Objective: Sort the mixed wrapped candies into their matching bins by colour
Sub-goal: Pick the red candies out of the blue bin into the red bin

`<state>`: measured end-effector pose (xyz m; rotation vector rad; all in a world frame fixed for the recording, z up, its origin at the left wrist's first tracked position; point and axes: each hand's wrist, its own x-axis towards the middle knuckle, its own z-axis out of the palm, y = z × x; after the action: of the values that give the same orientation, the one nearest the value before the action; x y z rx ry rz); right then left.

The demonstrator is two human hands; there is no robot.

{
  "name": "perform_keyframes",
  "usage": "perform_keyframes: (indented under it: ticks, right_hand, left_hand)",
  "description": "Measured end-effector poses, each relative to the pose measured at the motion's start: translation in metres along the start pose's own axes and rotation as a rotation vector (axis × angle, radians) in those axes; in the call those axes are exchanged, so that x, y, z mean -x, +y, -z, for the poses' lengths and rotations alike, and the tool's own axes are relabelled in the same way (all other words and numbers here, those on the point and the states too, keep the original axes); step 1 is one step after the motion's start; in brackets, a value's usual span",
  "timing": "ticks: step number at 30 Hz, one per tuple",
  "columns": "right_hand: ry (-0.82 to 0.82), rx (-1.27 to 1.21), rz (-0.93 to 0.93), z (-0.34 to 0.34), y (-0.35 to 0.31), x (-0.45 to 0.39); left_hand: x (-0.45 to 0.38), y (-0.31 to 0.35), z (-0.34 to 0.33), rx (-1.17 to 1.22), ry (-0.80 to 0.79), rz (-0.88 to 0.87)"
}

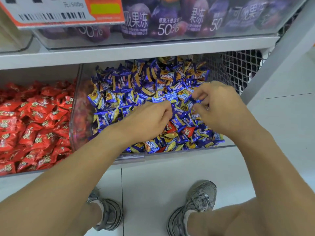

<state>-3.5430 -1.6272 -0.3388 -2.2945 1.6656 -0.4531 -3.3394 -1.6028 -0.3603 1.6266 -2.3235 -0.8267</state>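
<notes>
Both hands are down in the blue candy bin (213, 147), working over the heap of blue-and-gold wrapped sweets (136, 89). Left hand (150, 120) has its fingers curled under, knuckles up; whether it already holds anything I cannot tell from where I stand. Right hand (219, 106) looks to be pinching a blue wrapper between thumb and fingertips, just above the pile.

A few stray red candies (170, 127) lie near the front of this bin, just below and between the two hands, half tucked among the blue ones. Their proper home, the red candy bin (73, 116), sits right beside on the left, already heaped with matching red sweets (34, 126).

These little pillow packs should be very light, with crinkly, slick film that slides off its neighbours easily. I would say the crimped ends are the surest place to pinch; the puffed middle may slip. They lie every which way, so no shared direction; the clearest red one has its long axis running diagonally, lower-left to upper-right, face up.
</notes>
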Motion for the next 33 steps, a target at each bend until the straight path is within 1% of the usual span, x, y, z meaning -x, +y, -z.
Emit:
perform_keyframes:
  ticks: [1,2,5,6,9,11,13,18,21,24,29,33]
  right_hand:
    - [0.009,-0.006,0.012,0.001,-0.002,0.002]
    - [-0.038,0.003,0.011,0.001,-0.005,0.005]
    - [-0.324,0.112,-0.016,-0.006,-0.011,0.014]
    - [-0.377,0.162,-0.029,-0.01,-0.011,0.016]
    - [-0.393,0.22,-0.045,-0.02,-0.008,0.015]
    - [-0.408,0.175,-0.067,-0.019,-0.004,0.015]
    - [-0.431,0.072,-0.075,-0.012,0.002,0.016]
    - [-0.342,-0.222,-0.034,0.003,0.008,0.02]
    - [-0.285,-0.278,-0.007,0.004,0.004,0.02]
    - [-0.258,-0.25,-0.012,0.003,0.001,0.016]
    - [-0.309,-0.203,-0.061,-0.009,-0.008,0.004]
    - [-0.203,-0.094,-0.018,-0.017,-0.016,-0.007]
  left_hand:
    - [-0.003,0.002,-0.002,-0.089,0.002,-0.022]
    - [-0.006,0.002,-0.004,-0.168,-0.012,-0.031]
    - [-0.014,-0.002,-0.008,-0.304,-0.064,-0.034]
    - [-0.015,-0.003,-0.01,-0.319,-0.072,-0.037]
    - [-0.019,-0.002,-0.013,-0.314,-0.071,-0.022]
    - [-0.02,0.0,-0.012,-0.307,-0.072,-0.016]
    - [-0.017,-0.002,-0.01,-0.271,-0.067,-0.011]
    - [-0.001,-0.009,0.008,-0.153,-0.037,0.009]
    - [0.013,-0.013,0.024,-0.092,-0.019,0.044]
    - [0.026,-0.021,0.037,-0.007,-0.004,0.075]
    - [0.037,-0.028,0.048,0.129,0.042,0.198]
    - [0.041,-0.029,0.05,0.143,0.032,0.225]
